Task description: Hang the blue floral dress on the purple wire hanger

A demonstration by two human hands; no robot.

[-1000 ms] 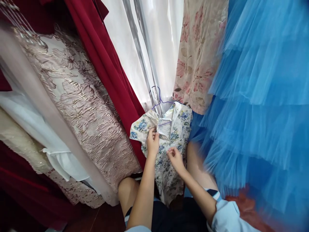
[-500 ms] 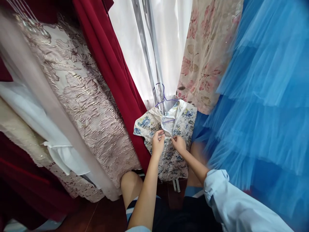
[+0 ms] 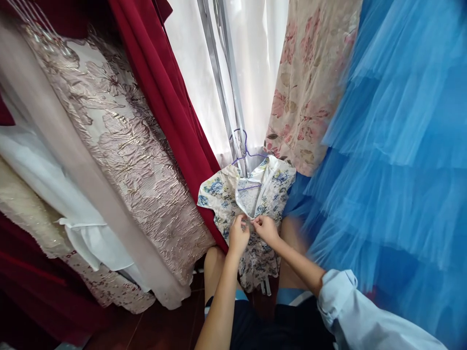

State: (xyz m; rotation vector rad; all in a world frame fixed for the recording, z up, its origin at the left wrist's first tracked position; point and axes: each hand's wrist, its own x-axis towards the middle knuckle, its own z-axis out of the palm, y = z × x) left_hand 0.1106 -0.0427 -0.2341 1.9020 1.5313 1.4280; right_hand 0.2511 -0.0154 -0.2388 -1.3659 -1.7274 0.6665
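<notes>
A short-sleeved cream dress with blue flowers (image 3: 219, 194) hangs from a purple hanger (image 3: 247, 153) between my knees. Its neck opening spreads into a V, with a white inner edge showing. At the bottom of that V, my left hand (image 3: 239, 236) pinches the fabric on the left side. Close beside it, my right hand (image 3: 265, 229) is closed at the point of the opening, thumb and forefinger gripping the edge. Whether a zipper pull or other fastener lies between the fingers is too small to tell.
Metal poles (image 3: 222, 73) rise behind the hanger before a white curtain (image 3: 255, 63). Left hang a dark red cloth (image 3: 160, 92) and a pink brocade gown (image 3: 134, 155). Right are a pink-flowered dress (image 3: 302, 97) and a blue tulle gown (image 3: 394, 146). Below is brown tiled floor (image 3: 175, 325).
Both hands have moved down, the right also slightly left, still at the bottom of the opening. The V now reaches lower, and the dress hem hangs lower in view.
</notes>
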